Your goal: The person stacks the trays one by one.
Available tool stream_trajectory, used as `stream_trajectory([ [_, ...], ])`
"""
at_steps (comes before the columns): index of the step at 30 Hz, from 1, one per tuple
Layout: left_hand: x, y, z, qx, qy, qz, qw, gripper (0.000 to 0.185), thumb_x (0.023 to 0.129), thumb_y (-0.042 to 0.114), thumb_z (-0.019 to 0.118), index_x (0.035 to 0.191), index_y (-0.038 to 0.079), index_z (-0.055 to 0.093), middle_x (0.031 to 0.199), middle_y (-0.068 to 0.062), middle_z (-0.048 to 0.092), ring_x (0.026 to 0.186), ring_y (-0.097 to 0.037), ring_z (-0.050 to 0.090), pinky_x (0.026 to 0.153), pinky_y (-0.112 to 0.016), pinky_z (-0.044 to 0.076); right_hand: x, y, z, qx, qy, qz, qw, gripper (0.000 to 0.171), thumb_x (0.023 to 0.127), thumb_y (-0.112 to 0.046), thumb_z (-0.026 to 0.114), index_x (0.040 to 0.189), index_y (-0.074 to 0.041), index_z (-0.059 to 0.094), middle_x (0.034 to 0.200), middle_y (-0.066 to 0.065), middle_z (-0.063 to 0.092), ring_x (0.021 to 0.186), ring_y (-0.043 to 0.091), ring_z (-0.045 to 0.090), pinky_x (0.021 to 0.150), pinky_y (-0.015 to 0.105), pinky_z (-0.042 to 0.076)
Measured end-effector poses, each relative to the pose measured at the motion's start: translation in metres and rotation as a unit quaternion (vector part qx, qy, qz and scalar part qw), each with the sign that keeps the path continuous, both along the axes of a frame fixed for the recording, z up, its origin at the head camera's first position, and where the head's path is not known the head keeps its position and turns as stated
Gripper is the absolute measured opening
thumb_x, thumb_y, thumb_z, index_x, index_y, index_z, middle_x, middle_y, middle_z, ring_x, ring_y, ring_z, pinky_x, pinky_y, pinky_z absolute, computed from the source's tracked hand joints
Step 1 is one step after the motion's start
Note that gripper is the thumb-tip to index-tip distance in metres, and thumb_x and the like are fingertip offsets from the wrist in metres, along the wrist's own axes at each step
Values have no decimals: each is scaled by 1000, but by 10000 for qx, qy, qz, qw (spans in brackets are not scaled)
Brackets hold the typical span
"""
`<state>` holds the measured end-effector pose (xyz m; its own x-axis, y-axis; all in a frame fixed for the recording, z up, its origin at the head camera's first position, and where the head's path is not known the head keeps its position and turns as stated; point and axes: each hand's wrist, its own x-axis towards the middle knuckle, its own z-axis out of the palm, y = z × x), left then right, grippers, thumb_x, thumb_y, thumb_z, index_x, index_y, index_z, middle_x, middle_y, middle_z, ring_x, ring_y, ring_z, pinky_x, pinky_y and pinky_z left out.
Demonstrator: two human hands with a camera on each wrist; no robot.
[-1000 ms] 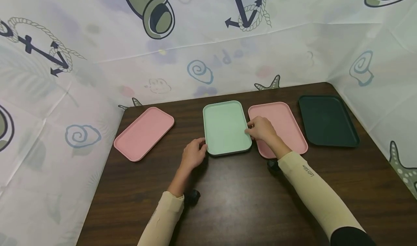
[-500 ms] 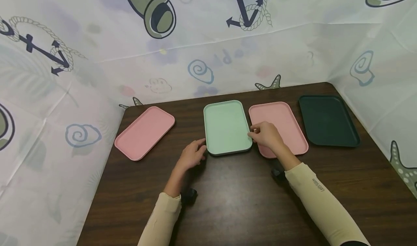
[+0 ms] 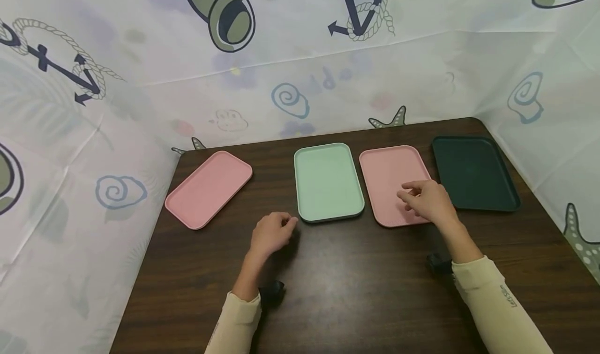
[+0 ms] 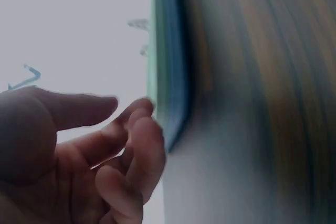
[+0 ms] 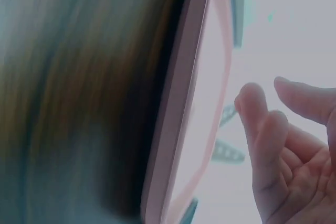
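A light green tray [image 3: 330,181] lies on the table, with a darker layer beneath its rim in the left wrist view. Just off its near left corner is my left hand [image 3: 273,234], fingers loosely bent and nothing in them. My right hand [image 3: 428,202] hovers above the near right part of a pink tray [image 3: 386,179], its fingers relaxed and holding nothing. In the right wrist view the thumb stands apart from the fingertips [image 5: 253,98], and the pink tray's side wall [image 5: 176,108] shows beside the hand.
Another pink tray [image 3: 209,190] lies slanted at the left of the brown wooden table [image 3: 337,291]. A dark green tray [image 3: 474,173] lies at the far right. A printed cloth [image 3: 225,83] stands up behind the table and along both sides.
Both hands have come away from the green tray. The right has moved right over the pink tray; the left has drawn slightly back toward the person. The trays appear to stay put.
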<state>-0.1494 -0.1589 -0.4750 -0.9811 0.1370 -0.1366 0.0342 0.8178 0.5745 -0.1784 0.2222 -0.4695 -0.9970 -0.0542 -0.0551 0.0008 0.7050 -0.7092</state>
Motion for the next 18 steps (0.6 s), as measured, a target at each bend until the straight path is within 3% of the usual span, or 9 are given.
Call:
stream_trajectory([
  [2,7,11,3,-41,-75,-402,9992,32,99,33,55,78,14,71,56,7,59,48,-10,56,54,-35,44,-3,14,0,372,94,-202,9991,43,95,-27,64,126,3,62,94,19,71,73,27,67,55,34,48],
  [4,14,27,5,26,-127,-862,9962,31,99,33,54,82,16,74,57,7,62,48,-7,58,58,-35,47,-7,26,-1,751,190,-404,9962,42,95,-27,63,125,3,63,98,21,70,78,30,65,57,39,47],
  [7,22,56,2,87,-134,-1428,9896,28,98,35,55,99,18,77,63,11,65,54,-1,58,67,-33,49,-15,40,-5,1233,263,-611,9901,40,95,-26,61,122,4,64,102,24,67,82,35,60,60,45,48],
  [10,25,86,-1,150,-202,-1807,9832,36,97,37,57,120,14,71,67,14,64,61,2,57,74,-28,50,-21,48,-11,1568,310,-713,9846,39,95,-23,59,121,5,63,102,26,67,79,38,61,59,49,48],
  [13,24,110,-6,440,-485,-1891,9798,49,97,38,57,133,6,60,72,15,64,61,2,58,78,-25,49,-25,51,-13,1808,339,-756,9800,38,94,-21,57,120,6,63,101,28,66,78,40,61,59,52,49],
  [18,17,138,-12,945,-889,-1616,9783,61,97,40,58,142,-1,47,79,11,67,58,0,59,85,-25,47,-31,52,-13,2094,200,-642,9755,39,95,-21,55,123,6,61,111,33,62,87,47,61,64,57,49],
])
